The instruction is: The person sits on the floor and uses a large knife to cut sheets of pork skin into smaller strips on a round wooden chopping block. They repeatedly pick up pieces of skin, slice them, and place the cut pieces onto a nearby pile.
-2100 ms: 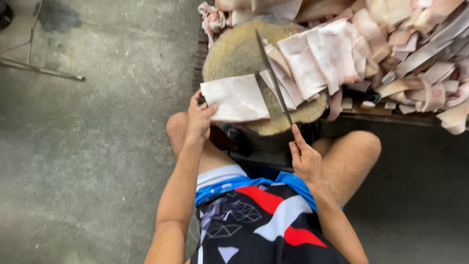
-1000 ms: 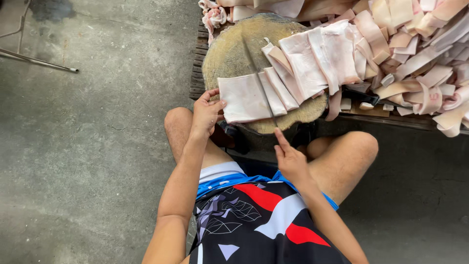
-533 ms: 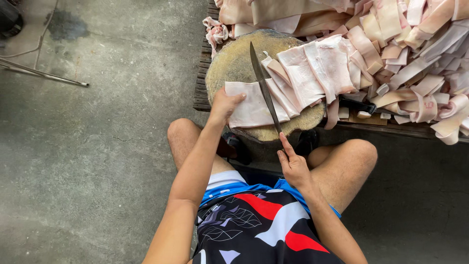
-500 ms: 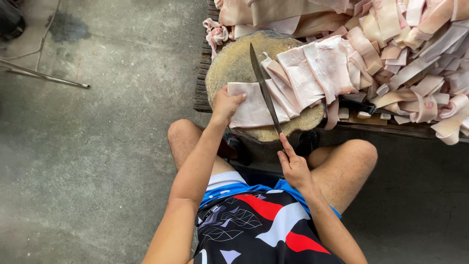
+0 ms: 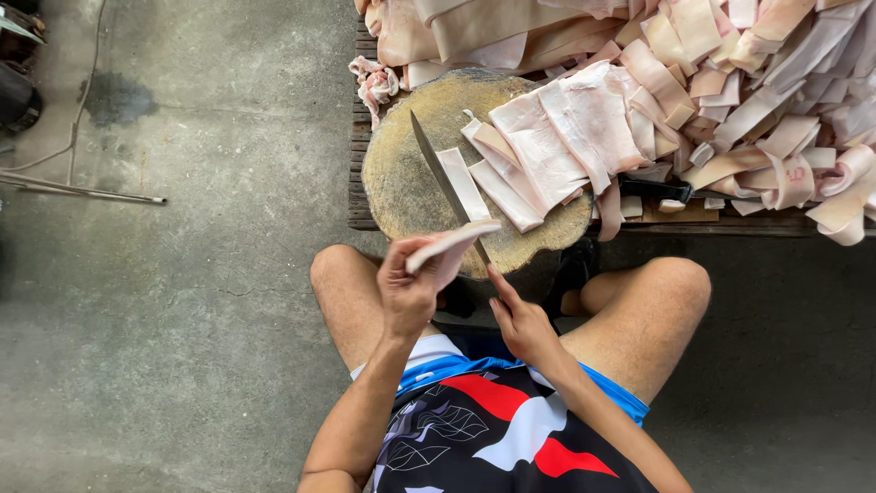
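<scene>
Strip [image 5: 449, 246] pinched in L hand [image 5: 411, 288], long axis toward 2 o'clock; R hand [image 5: 522, 321] clamped on knife [image 5: 445, 178], blade running to 11 o'clock over block [image 5: 401, 173].

You're in a rough meat-cutting workshop: bare concrete floor [image 5: 182, 319], a round wooden chopping block [image 5: 411, 173], and pale skin strips [image 5: 730, 82] heaped on a slatted bench [image 5: 358, 137].

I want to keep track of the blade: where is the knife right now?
In the head view the knife lies slanted across the round chopping block, left of the cut strips, its handle in the right hand.
</scene>
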